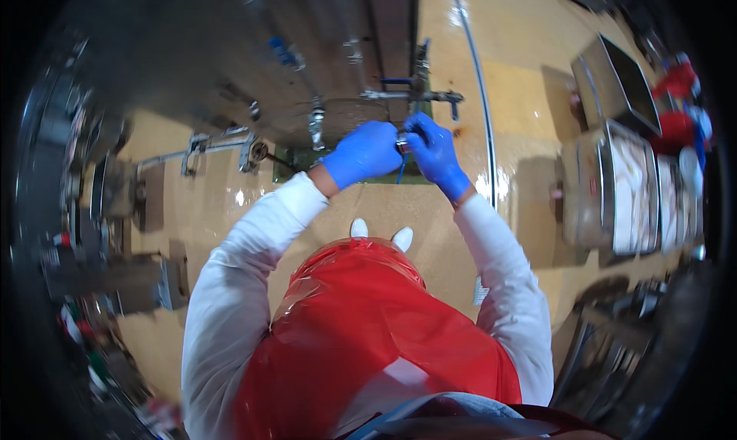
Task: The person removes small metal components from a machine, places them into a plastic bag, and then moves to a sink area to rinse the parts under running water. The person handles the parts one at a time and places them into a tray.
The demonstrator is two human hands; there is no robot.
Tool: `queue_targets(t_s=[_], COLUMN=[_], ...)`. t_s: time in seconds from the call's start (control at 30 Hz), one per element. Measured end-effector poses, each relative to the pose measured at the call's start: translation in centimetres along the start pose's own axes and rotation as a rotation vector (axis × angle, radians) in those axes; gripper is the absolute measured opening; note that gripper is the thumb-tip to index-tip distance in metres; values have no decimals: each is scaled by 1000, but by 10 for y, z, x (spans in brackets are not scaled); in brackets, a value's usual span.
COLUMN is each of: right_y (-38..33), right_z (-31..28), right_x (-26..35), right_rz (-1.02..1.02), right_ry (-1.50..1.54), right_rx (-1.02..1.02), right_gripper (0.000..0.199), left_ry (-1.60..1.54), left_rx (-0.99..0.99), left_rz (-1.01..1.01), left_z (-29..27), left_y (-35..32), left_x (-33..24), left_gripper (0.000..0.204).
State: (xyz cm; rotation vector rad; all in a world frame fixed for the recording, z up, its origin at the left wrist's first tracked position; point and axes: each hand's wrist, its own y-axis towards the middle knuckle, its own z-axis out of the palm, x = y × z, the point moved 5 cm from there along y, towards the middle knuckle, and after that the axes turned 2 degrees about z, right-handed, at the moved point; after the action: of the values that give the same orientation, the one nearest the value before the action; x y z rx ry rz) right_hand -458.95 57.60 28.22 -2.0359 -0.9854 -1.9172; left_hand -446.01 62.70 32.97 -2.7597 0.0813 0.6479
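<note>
Metal fitting sits between left hand and right hand, gloved fingers curled closed around it, seemingly for steadiness.

Toward the body, the left hand and right hand have open room as far as the apron. Ahead, the machine bars the way; in view, the valve pipe crosses just beyond the hands. Another pipe hangs beside the left hand (how deep is hard to tell), with the frame farther left. Rightward, a passage lies open until the bins.
</note>
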Motion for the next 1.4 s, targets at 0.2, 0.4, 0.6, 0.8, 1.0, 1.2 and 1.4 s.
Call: queue_targets(t_s=[0.2,0.4,0.6,0.8,1.0,1.2,1.4], right_y=[-18,-22,-17,-23,-36,-31,-29], right_z=[63,105,168,218,231,229,198], right_x=[1,-16,6,-5,-10,-16,-24], right_rz=[355,550,432,510,616,703,826], right_ry=[65,270,210,146,55,125,203], right_rx=[261,466,425,513,459,461,375], right_gripper=[27,45,40,42,60,67,61], left_ry=[39,-105,-156,-208,-222,-128,-147], left_rx=[-56,-75,-120,-163,-210,-162,-84], left_rz=[-198,-312,-321,-307,-279,-160,-132], left_z=[23,40,52,52,50,47,52], left_y=[-54,-98,-136,-158,-165,-146,-115], left_x=[42,108,152,195,220,219,200], left_gripper=[27,28,27,24,23,24,26])
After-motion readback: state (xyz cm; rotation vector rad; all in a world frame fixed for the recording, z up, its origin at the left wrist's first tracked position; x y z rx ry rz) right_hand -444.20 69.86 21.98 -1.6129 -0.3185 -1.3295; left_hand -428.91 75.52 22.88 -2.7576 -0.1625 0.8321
